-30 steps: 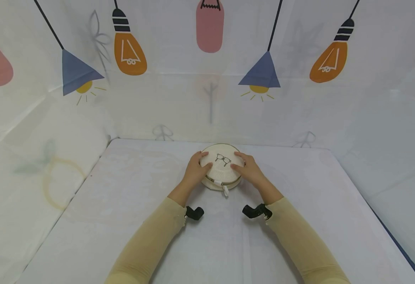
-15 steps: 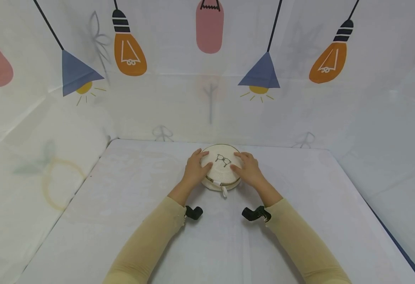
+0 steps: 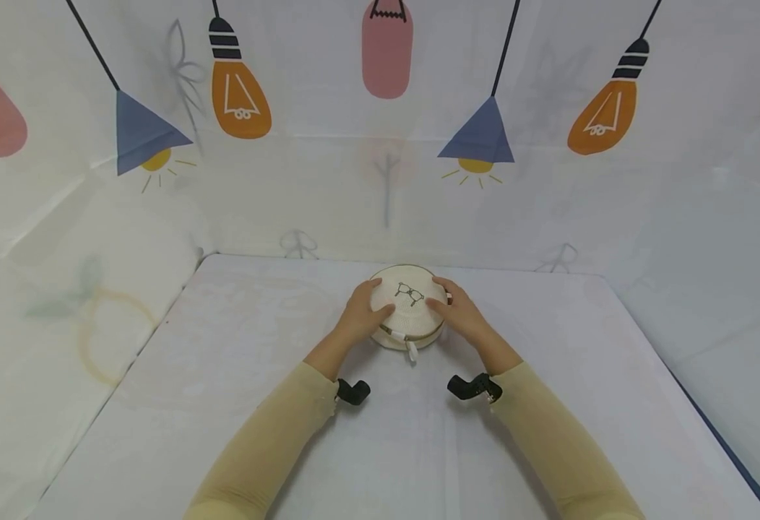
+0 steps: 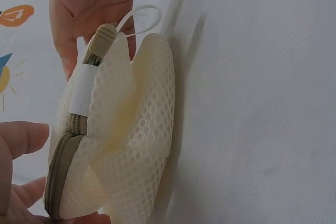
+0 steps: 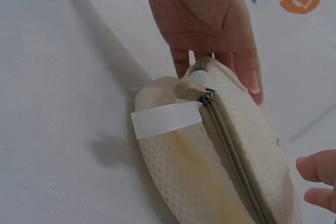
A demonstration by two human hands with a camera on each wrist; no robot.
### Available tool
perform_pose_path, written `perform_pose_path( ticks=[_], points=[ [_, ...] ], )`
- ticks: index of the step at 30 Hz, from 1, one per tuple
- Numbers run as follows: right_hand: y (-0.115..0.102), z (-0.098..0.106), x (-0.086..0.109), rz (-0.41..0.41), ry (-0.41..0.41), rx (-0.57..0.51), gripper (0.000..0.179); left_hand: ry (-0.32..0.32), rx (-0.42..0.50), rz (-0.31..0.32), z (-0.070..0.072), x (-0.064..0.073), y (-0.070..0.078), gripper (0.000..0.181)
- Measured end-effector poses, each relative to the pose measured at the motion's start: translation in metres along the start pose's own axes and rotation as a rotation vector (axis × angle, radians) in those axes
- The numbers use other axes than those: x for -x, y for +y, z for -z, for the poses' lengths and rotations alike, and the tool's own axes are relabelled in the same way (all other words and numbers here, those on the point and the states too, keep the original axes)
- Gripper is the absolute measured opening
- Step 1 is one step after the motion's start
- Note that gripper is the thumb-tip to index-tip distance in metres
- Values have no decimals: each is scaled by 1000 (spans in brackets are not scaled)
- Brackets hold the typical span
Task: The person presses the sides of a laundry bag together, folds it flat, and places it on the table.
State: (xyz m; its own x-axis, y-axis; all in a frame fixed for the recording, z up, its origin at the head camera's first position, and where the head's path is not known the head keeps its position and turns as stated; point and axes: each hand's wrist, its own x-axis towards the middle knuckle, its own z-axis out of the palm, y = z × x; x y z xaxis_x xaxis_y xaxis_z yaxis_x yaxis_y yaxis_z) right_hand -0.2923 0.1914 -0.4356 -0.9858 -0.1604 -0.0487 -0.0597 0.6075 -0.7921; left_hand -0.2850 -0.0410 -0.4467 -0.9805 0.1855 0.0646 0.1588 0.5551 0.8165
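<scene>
A round cream mesh laundry bag (image 3: 406, 310), printed with a pair of glasses on top, rests on the white table. My left hand (image 3: 359, 310) holds its left side, thumb over the top. From the right, my right hand (image 3: 461, 314) grips it the same way. The left wrist view shows the zipper (image 4: 65, 161) along the rim and creased mesh below it. A zipper pull (image 5: 190, 91) and a white strap (image 5: 167, 120) face the right wrist camera. The fingers on the far side are partly hidden by the bag.
The white tabletop (image 3: 393, 448) reaches back to a hanging white cloth (image 3: 328, 195) with printed lamps and bulbs. Similar cloth stands along the left and right sides. A black wrist mount (image 3: 352, 392) sits at the left cuff, another mount (image 3: 475, 388) at the right.
Both hands stay on the bag and shift only slightly. The left thumb has slid a little rightward and down, and a small tag now shows beside the right hand's fingers.
</scene>
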Motion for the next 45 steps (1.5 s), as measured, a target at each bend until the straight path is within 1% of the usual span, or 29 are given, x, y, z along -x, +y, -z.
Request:
perform_pose_path(
  ticks=[3,6,13,19,22,24,29,33,37,39,42,45],
  points=[
    [1,-1,-2,-15,-4,-65,64,-15,46,0,0,0,0,68],
    [2,-2,-2,-25,-5,-92,64,-19,94,14,0,0,0,68],
    [1,-2,-2,-6,5,-45,62,-8,146,41,1,-5,0,67],
    [-2,-3,2,-6,-11,-11,63,0,145,46,1,-7,-1,65],
    [-3,-3,4,0,-14,14,64,8,90,24,1,-6,-1,63],
    [-3,-4,4,8,-15,39,64,18,36,-3,1,-5,-1,62],
    [-3,-4,6,65,-1,125,64,34,-111,-74,2,-2,2,57],
    [-6,-5,10,110,11,214,64,28,-239,-96,3,2,4,56],
    [-8,-7,14,128,21,305,64,-13,-415,-107,5,5,5,60],
    [-10,-9,16,136,30,357,64,-41,-483,-116,7,7,6,65],
    [-12,-11,18,153,49,436,65,-79,-543,-129,9,9,7,71],
    [-14,-13,22,152,52,500,68,-104,-570,-138,10,12,6,75]
  ],
)
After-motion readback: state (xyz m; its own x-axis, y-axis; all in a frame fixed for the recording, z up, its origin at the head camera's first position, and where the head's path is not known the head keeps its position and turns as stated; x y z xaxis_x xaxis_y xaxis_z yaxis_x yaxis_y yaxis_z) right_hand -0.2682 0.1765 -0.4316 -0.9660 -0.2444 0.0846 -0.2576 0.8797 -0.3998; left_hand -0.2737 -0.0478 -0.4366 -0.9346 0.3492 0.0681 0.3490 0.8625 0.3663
